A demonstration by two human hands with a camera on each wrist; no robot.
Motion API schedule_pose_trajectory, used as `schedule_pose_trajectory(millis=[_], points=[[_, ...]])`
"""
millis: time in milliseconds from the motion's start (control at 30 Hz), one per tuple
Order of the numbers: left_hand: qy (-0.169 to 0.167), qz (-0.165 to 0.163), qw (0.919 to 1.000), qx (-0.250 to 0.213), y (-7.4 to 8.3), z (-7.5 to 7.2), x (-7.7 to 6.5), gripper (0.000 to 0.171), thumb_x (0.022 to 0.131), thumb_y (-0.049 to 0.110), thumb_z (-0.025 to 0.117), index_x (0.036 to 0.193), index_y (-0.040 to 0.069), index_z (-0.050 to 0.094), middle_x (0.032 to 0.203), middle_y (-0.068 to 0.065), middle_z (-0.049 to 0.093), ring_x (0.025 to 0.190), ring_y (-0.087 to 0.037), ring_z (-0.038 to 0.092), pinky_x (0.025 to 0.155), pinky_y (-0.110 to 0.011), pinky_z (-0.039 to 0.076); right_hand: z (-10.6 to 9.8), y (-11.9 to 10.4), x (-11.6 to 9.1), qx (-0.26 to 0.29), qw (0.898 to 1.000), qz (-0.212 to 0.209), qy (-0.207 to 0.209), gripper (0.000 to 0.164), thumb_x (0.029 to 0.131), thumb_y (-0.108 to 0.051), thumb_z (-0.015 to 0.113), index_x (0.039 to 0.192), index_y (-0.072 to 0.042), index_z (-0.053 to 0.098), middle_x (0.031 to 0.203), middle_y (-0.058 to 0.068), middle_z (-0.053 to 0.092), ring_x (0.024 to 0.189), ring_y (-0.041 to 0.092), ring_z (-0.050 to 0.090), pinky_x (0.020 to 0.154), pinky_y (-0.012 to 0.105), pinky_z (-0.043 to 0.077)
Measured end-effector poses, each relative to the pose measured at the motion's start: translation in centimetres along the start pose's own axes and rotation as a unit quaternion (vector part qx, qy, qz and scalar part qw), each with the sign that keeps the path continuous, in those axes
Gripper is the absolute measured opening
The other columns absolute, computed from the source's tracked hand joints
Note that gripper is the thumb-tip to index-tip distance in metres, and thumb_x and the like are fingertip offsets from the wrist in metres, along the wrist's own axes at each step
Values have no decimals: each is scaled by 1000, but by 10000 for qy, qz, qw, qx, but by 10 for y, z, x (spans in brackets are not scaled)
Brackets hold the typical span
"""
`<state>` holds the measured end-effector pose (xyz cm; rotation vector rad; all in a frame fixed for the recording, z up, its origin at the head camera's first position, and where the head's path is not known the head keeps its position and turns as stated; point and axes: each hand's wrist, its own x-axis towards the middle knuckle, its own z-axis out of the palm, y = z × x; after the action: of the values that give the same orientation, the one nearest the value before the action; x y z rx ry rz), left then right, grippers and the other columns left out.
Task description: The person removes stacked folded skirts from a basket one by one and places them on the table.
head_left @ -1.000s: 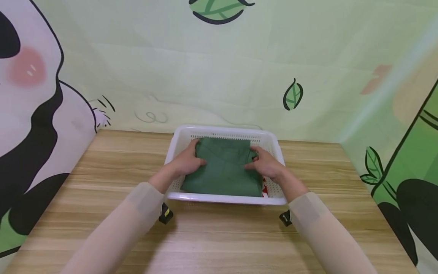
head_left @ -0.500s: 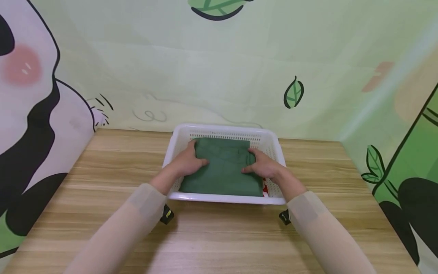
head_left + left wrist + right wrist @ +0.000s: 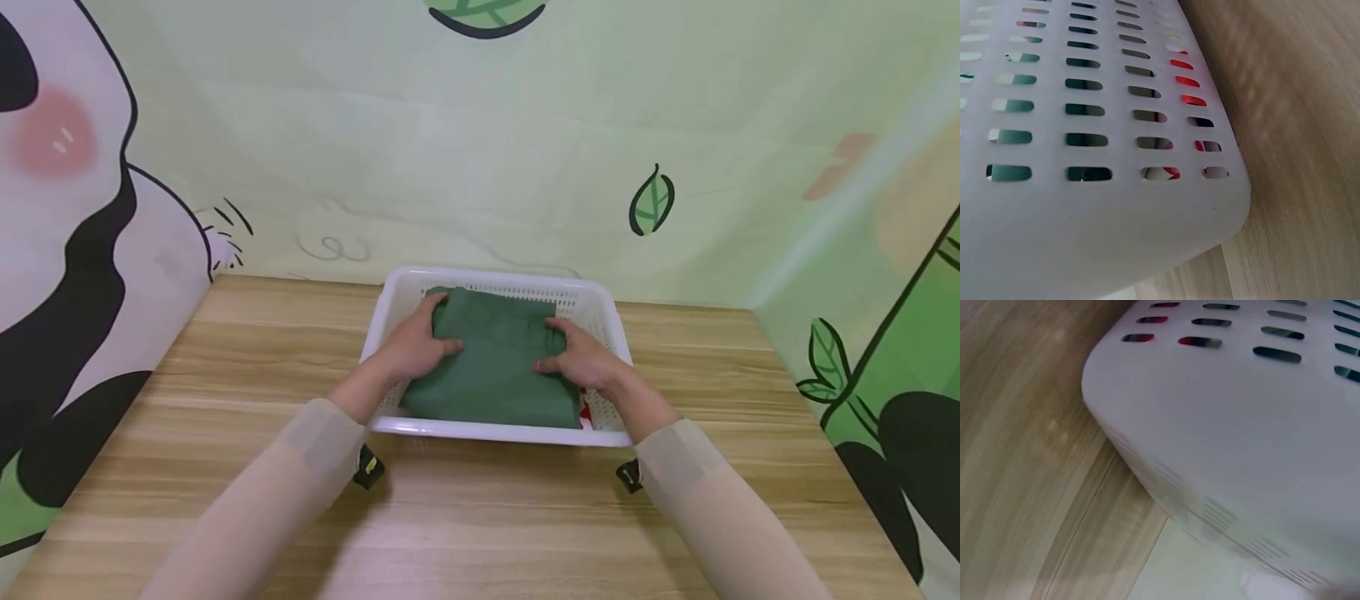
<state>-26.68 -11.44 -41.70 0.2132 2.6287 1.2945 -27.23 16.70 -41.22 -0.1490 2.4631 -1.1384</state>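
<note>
A folded dark green garment (image 3: 487,367) lies in a white perforated plastic basket (image 3: 495,429), covering most of its inside. My left hand (image 3: 412,346) grips the garment's left side, thumb on top and fingers at the edge. On the right side, my right hand (image 3: 585,357) holds it the same way, its thumb over the cloth. Under the garment's front right corner, a red-and-white item (image 3: 586,412) peeks out. Both wrist views show only the basket's outer walls, with green and red cloth behind the slots; neither hand's grip is visible there.
The basket stands on a wood-grain table (image 3: 480,517), close to the printed backdrop wall (image 3: 480,183). Small black devices are strapped under both sleeves, the left one (image 3: 368,468) and the right one (image 3: 629,476).
The garment's back left part has shifted up and inward under my left hand, and a layer shows behind it. My right hand stays nearly in place. The head view has moved slightly.
</note>
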Motion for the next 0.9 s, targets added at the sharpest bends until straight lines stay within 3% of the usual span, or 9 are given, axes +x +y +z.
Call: schedule_pose_trajectory(millis=[133, 233, 400, 467, 567, 667, 800, 900], points=[[138, 41, 9999, -50, 0, -1, 1, 80, 98, 22, 69, 164, 11, 24, 164, -23, 37, 150, -40, 37, 122, -57, 35, -1, 1, 0, 92, 9997, -154, 138, 79, 97, -15, 70, 163, -9, 28, 170, 21, 24, 158, 38, 20, 129, 56, 17], [97, 86, 9993, -352, 0, -2, 2, 77, 99, 23, 69, 163, 13, 26, 161, -21, 40, 149, -39, 40, 121, -56, 36, -2, 3, 1, 187, 9989, -329, 263, 71, 99, -11, 67, 162, -12, 33, 171, 18, 23, 159, 36, 18, 129, 56, 16], [-371, -7, 9923, -1186, 0, -5, 1, 75, 103, 24, 63, 166, 18, 21, 160, -19, 41, 146, -36, 44, 118, -56, 39, -2, 3, 1, 329, 9968, -555, 465, 63, 99, -3, 63, 158, -17, 43, 170, 15, 28, 159, 34, 21, 128, 55, 21], [-623, -122, 9887, -1361, 0, -5, 0, 79, 104, 23, 61, 167, 22, 14, 164, -19, 35, 148, -36, 41, 119, -58, 38, -2, 3, 1, 330, 9966, -592, 476, 62, 99, -2, 63, 156, -17, 46, 169, 15, 30, 158, 34, 24, 128, 55, 23], [-897, -153, 9872, -1307, 1, -5, -2, 87, 103, 22, 60, 168, 25, 3, 171, -17, 21, 155, -36, 28, 124, -59, 30, -1, 2, 1, 247, 9976, -554, 343, 61, 98, -2, 63, 155, -15, 47, 168, 17, 31, 157, 36, 25, 127, 56, 25], [-947, -52, 9903, -1010, 1, -4, -3, 93, 102, 21, 61, 168, 24, -5, 174, -15, 8, 160, -34, 12, 129, -56, 17, -1, 3, 1, 103, 9987, -460, 204, 63, 97, -2, 64, 156, -14, 46, 168, 19, 29, 157, 37, 23, 126, 56, 24], [-908, 76, 9924, -823, 0, -3, -4, 95, 101, 17, 60, 167, 24, -8, 175, -15, 4, 162, -33, 5, 130, -54, 12, -2, 4, 1, 10, 9990, -440, 116, 66, 96, -1, 66, 157, -14, 44, 169, 20, 28, 158, 38, 21, 127, 57, 23], [-908, 218, 9920, -854, 0, -3, -3, 96, 101, 11, 58, 166, 35, -8, 176, -11, 0, 162, -32, 2, 130, -56, 11, -3, 4, 1, 29, 9985, -532, 105, 68, 95, 1, 65, 158, -13, 43, 168, 20, 28, 158, 38, 21, 127, 57, 22]])
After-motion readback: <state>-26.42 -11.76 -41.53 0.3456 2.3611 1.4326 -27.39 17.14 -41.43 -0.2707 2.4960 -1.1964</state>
